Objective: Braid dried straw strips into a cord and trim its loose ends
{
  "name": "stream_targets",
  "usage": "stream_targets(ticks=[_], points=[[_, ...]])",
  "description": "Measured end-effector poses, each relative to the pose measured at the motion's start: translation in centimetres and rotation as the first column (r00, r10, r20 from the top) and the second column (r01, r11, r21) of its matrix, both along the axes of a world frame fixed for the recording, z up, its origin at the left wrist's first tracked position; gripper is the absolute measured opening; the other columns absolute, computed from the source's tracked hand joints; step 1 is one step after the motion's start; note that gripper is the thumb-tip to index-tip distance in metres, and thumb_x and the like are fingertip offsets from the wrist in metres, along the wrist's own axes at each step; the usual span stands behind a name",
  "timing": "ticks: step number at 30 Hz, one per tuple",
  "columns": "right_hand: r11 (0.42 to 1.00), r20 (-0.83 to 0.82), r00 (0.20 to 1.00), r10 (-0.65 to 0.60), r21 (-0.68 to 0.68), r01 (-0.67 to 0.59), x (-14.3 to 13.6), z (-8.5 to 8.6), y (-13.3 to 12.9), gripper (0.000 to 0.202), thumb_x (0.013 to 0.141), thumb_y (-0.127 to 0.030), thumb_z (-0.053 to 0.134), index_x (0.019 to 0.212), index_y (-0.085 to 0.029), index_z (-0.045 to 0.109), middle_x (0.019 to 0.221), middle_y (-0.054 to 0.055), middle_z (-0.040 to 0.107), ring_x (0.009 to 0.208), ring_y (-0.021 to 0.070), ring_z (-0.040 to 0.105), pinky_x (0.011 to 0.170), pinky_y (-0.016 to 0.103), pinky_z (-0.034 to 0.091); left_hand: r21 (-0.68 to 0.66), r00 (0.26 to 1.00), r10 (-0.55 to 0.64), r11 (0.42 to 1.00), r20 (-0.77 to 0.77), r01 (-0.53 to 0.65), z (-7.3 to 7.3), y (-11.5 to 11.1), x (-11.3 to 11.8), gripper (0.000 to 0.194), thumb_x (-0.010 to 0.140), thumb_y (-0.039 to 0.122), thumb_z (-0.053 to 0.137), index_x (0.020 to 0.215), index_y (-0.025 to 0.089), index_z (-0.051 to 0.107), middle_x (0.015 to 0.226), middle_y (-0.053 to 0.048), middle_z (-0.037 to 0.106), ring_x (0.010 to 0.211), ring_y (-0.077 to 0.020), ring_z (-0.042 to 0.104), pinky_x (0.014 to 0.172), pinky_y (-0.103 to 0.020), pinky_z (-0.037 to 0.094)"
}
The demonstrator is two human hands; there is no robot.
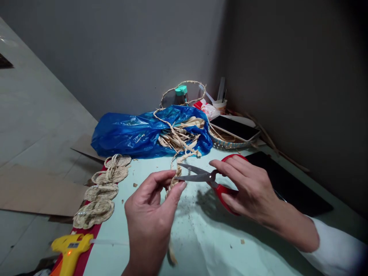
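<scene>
Between thumb and fingers, my left hand (155, 214) pinches a braided straw cord (171, 251), whose lower end hangs below the hand. My right hand (251, 189) holds red-handled scissors (198, 177) with the blades parted. The blade tips point left and meet the braid just above my left fingertips. Beyond them, the braid runs up to a blue plastic bag (126, 134) holding loose dry straw strips (178, 138). A loop of the cord (191, 81) arches above the bag.
Small woven straw slippers (99, 191) line the table's left edge, with a yellow glue gun (70, 245) nearer me. At the back right, a phone (235, 127) rests on a round tray (227, 145). A black flat object (290, 184) lies beyond my right hand.
</scene>
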State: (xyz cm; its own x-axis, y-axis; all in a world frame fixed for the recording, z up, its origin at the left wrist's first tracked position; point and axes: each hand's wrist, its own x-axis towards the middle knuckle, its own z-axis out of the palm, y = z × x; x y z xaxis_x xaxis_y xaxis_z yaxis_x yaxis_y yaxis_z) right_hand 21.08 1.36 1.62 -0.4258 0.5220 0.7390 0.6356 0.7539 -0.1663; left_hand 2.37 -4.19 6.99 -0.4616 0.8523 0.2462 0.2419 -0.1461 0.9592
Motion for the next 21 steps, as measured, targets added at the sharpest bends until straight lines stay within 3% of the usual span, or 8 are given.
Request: stream_targets(ticks=[7, 15, 21], points=[[0.993, 0.066, 0.997, -0.026, 0.117, 0.018, 0.19, 0.10, -0.10, 0.042, 0.077, -0.012, 0.054, 0.119, -0.015, 0.055, 0.080, 0.008, 0.062, 0.070, 0.0212, 0.055, 0.061, 0.033, 0.044, 0.035, 0.999, -0.033, 0.999, -0.010, 0.033, -0.30, 0.03, 0.27, 0.015, 0.062, 0.014, 0.080, 0.074, 0.021, 0.075, 0.065, 0.001, 0.067, 0.061, -0.0146, 0.059, 0.062, -0.025, 0.049], [0.979, 0.060, 0.995, -0.078, 0.195, 0.065, -0.03, 0.35, -0.36, 0.028, 0.082, -0.012, 0.056, 0.110, -0.016, 0.059, 0.072, 0.004, 0.061, 0.063, 0.0164, 0.055, 0.058, 0.028, 0.041, -0.033, 0.996, -0.084, 0.996, 0.016, 0.085, -0.13, 0.04, 0.09, 0.014, 0.063, 0.016, 0.079, 0.076, 0.020, 0.076, 0.066, 0.001, 0.069, 0.063, -0.0145, 0.061, 0.065, -0.024, 0.050], [0.987, 0.084, 0.991, -0.100, 0.136, 0.088, -0.07, 0.04, -0.54, 0.018, 0.083, -0.010, 0.054, 0.098, -0.017, 0.062, 0.067, 0.001, 0.057, 0.057, 0.0127, 0.052, 0.052, 0.026, 0.034, -0.065, 0.996, -0.090, 0.994, -0.020, 0.088, -0.05, 0.16, -0.10, 0.012, 0.062, 0.017, 0.081, 0.072, 0.020, 0.075, 0.064, 0.001, 0.068, 0.059, -0.0123, 0.059, 0.059, -0.022, 0.049]])
